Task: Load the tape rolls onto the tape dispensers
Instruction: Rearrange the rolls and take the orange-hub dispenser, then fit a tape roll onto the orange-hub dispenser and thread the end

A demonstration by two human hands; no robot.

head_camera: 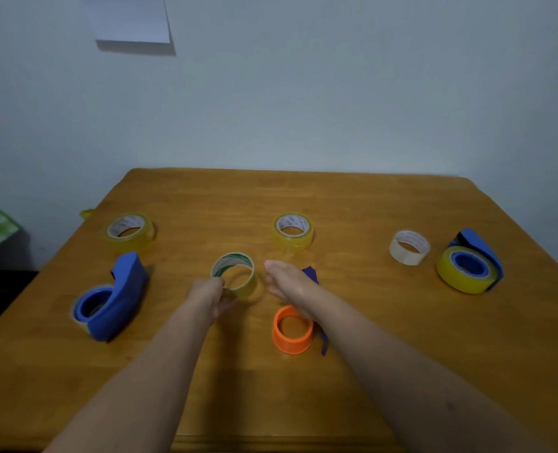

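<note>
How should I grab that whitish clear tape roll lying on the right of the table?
Pinch the wall of the whitish clear tape roll from above, thumb inside the core, fingers outside: it lies flat, hole up. Its left side is probably best, since the blue dispenser loaded with yellow tape sits close on its right.

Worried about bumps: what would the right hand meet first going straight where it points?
Likely nothing: the right hand points between the held roll and the middle yellow roll, across bare table; depth unclear.
</note>
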